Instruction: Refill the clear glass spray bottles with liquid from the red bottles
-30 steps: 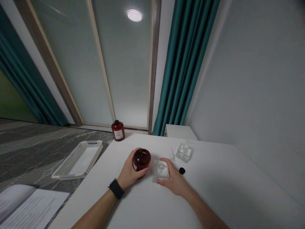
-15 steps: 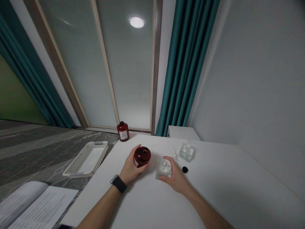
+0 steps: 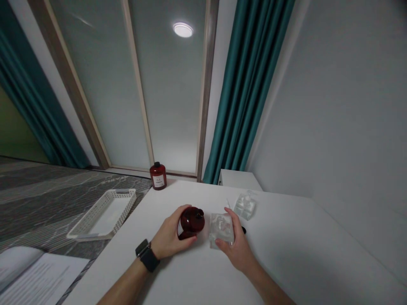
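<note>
Tilted, glossy red bottle point(image 3: 190, 222), clear square container point(image 3: 220, 226)

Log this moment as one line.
left hand: holds red bottle, tilted rightward | right hand: holds clear bottle | capped bottle: stands farther back

The white table point(image 3: 197, 279) bears a capped red bottle point(image 3: 158, 177), clear container point(image 3: 245, 206) and black cap point(image 3: 243, 230).
</note>
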The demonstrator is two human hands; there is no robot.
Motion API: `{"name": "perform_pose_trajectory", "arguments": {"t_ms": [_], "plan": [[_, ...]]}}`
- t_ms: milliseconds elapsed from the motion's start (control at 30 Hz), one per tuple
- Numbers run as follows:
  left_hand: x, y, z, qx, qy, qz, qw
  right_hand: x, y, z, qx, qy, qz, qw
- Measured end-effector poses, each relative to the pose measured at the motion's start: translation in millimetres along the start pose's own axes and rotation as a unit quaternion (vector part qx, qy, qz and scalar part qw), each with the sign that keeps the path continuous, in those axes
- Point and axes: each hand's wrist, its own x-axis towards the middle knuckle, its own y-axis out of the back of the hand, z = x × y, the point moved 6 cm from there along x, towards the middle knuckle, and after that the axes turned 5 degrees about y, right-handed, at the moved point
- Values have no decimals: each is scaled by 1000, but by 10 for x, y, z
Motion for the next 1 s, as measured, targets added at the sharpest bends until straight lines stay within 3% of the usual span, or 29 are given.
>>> {"name": "perform_pose_trajectory", "arguments": {"t_ms": [267, 633, 1000], "plan": [[19, 161, 34, 124, -74, 11, 990, -69, 29, -79, -63, 23, -8, 998], [-38, -10, 205, 88, -91, -36, 991, -117, 90, -210, -157, 124, -63, 978], [-42, -40, 243, 184, -113, -36, 976, -78, 100, -228, -224, 123, -63, 965]]}}
